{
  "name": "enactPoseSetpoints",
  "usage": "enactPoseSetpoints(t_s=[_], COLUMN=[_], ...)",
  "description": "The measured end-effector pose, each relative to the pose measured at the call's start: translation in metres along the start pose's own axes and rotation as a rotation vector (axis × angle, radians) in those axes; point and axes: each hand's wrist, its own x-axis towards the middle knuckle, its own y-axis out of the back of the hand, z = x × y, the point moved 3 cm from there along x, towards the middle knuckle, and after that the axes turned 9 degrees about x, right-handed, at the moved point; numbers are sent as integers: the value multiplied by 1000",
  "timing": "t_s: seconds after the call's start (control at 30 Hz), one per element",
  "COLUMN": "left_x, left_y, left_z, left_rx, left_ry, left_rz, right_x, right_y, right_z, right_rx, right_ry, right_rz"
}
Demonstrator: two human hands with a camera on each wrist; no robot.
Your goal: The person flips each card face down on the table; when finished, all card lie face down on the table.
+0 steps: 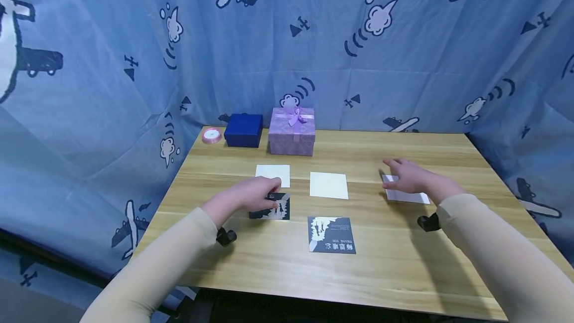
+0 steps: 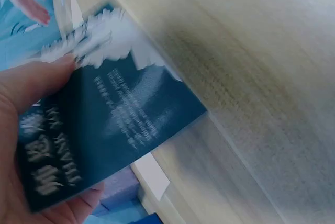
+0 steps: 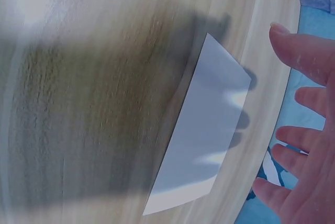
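Note:
My left hand (image 1: 246, 197) grips a dark thank-you card (image 1: 282, 209) with a white silhouette picture on its face. In the left wrist view the thumb lies over the printed face of this card (image 2: 125, 109), and fingers show behind its lower edge. On the right, my right hand (image 1: 410, 178) is spread above a plain white card (image 1: 408, 197). The right wrist view has that white card (image 3: 201, 119) lying on the table, with shadows of fingers across it and nothing in the right hand (image 3: 314, 145). A second dark card (image 1: 332, 236) printed THANK YOU lies front centre.
Two blank cream cards lie mid-table, one behind the left hand (image 1: 272, 171) and one at the centre (image 1: 329, 185). Along the back stand a pink ribbon roll (image 1: 211, 135), a dark blue box (image 1: 243, 131) and a purple gift box (image 1: 292, 133) with a bow. A blue curtain (image 1: 269, 39) hangs behind the wooden table (image 1: 251, 268).

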Motion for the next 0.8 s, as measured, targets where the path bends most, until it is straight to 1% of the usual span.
enactPoseSetpoints(t_s=[0.1, 0.13, 0.2, 0.23, 0.37, 0.47, 0.6, 0.8], left_x=[0, 0, 0, -1, -3, -6, -8, -10], left_y=[2, 1, -1, -3, -13, -18, -21, -23], left_z=[5, 6, 8, 9, 12, 14, 17, 21], left_rx=[113, 136, 154, 143, 45, 20, 34, 45], left_ry=[-42, -46, -47, -48, -66, -64, -35, -12], left_rz=[45, 46, 20, -7, -125, -189, -243, -291], right_x=[0, 0, 0, 0, 0, 1, 1, 1], right_y=[1, 2, 2, 2, 0, 0, 0, -4], right_z=[-2, -4, -5, -6, -6, -5, -4, -2], right_rx=[2, 4, 8, 8, 11, 3, -5, 19], right_ry=[11, 12, 18, 18, -3, -6, 16, -12], right_rz=[10, 11, 11, 8, -15, -18, -1, -18])
